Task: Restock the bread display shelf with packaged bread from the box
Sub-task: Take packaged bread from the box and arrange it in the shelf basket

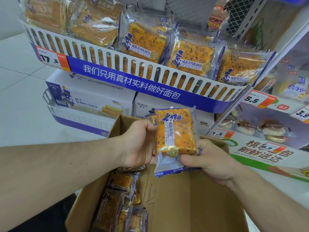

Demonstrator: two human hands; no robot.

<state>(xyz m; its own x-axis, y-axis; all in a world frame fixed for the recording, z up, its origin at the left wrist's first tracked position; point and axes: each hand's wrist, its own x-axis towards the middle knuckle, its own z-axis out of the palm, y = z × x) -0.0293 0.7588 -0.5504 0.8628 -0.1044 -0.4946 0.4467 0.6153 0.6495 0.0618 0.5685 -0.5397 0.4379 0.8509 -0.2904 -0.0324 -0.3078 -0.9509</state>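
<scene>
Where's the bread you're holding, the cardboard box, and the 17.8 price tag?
held bread pack (pixel 176 131), head view, orange front
cardboard box (pixel 184 198), head view, inner wall
17.8 price tag (pixel 50 58), head view, white part

Pale tiled floor (pixel 20 91), wire mesh panel (pixel 237 15), neighbouring shelf (pixel 260 144) with price tags (pixel 257 99).

bread packet (pixel 176 134) above open box (pixel 175 198), more packets (pixel 120 203) in box at left, display shelf (pixel 133 76) behind
</scene>
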